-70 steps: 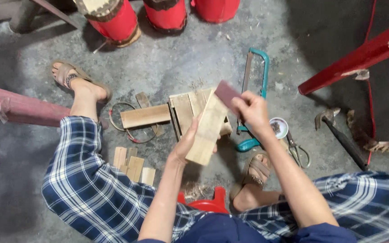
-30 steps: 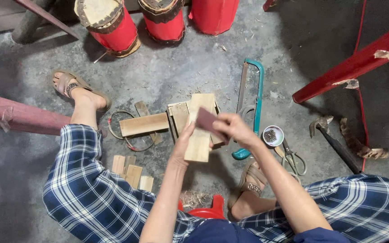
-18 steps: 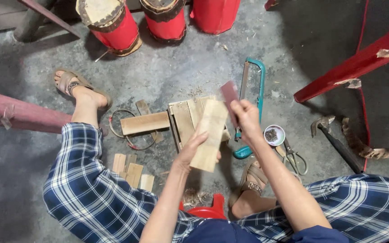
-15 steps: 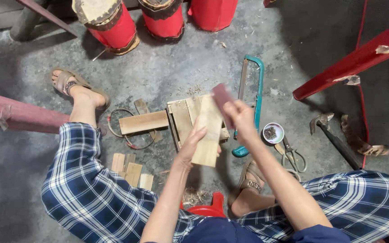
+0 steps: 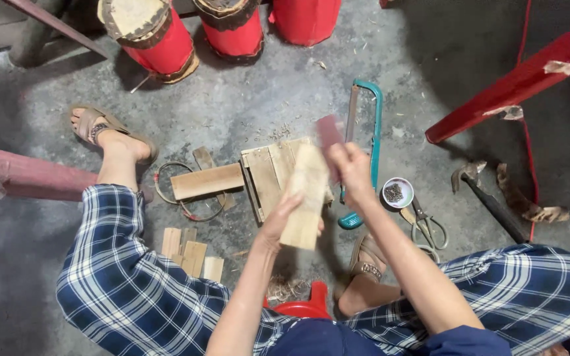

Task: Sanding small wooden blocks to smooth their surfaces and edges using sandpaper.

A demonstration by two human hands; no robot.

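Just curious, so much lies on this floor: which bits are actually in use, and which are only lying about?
In use:
left hand, wooden piece
right hand, reddish sanding pad

Lying about:
hacksaw
hammer
scissors
small wood offcuts

Both forearms reach up from six o'clock. The left hand sits near centre, fingers curled in a closed grip. The right hand, toward one o'clock of it, is clenched and motion-blurred.
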